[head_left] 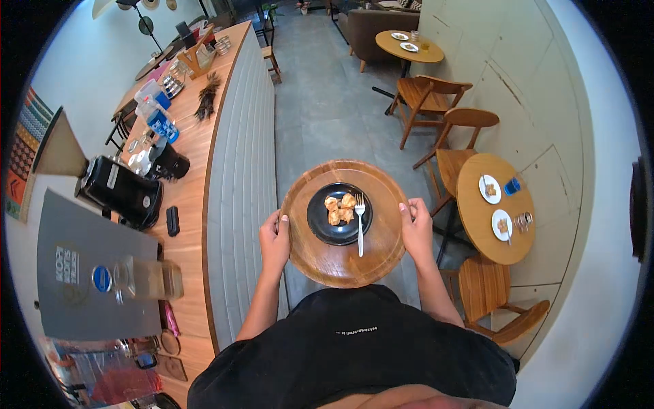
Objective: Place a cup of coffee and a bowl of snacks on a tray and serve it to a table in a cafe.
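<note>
A round wooden tray [306, 255] is held level in front of my body. My left hand [274, 235] grips its left rim, thumb on top, and my right hand [415, 225] grips the right rim the same way. Near the tray's middle sits a black plate [320, 228]. Several small browned food pieces [341, 215] lie on the plate. A fork [360, 228] rests across the plate's right side, its handle reaching past the near edge onto the tray. The fingers under the tray are hidden.
On the left runs a long wooden counter [194, 198] with a black machine [126, 191], bottles and jars. At right stand a round table [470, 225] with white plates and cups, and wooden chairs [484, 290]. Ahead, a grey floor aisle [327, 102] leads to another round table [388, 48].
</note>
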Tool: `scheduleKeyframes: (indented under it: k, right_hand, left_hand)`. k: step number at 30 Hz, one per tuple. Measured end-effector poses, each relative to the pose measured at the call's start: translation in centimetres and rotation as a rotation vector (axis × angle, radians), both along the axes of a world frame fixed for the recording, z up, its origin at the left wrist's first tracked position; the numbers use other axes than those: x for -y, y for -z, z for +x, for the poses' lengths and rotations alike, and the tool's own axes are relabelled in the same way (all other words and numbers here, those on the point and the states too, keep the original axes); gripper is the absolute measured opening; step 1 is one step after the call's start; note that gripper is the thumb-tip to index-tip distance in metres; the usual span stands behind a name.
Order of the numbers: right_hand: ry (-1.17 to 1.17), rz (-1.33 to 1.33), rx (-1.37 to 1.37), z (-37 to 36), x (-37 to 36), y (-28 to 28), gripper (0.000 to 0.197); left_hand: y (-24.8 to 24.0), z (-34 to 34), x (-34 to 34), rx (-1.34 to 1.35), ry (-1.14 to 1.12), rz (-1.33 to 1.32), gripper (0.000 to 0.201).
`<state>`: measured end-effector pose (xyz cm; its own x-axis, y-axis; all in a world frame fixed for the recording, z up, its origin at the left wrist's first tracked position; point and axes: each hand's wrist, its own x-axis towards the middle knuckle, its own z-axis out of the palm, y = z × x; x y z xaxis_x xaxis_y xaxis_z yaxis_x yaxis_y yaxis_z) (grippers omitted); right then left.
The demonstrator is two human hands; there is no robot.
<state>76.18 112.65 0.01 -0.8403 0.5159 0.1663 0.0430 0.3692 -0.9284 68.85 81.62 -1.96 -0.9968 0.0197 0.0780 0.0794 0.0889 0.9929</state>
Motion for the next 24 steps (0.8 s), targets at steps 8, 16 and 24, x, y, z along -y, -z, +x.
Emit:
scheduleKeyframes:
  k: [8,16,24]
  right_hand:
    - [-0.047,0.031,0.044,-16.1,-3.8,-1.3,0.019]
    - [-0.033,0.047,-0.023,-33.4,-6.3,0.5,0.019]
    - [-0.007,-0.02,0.014,-49.5,-9.0,0.6,0.018]
  left_hand:
    - [-0.3,-14.8,-3.9,0.11,-0.044,0.141,0.029]
    - [-0.4,-32.3,-7.0,0.093,-0.1,0.232,0.028]
    - [0.5,-50.9,-9.3,0.084,0.015,0.257,0.027]
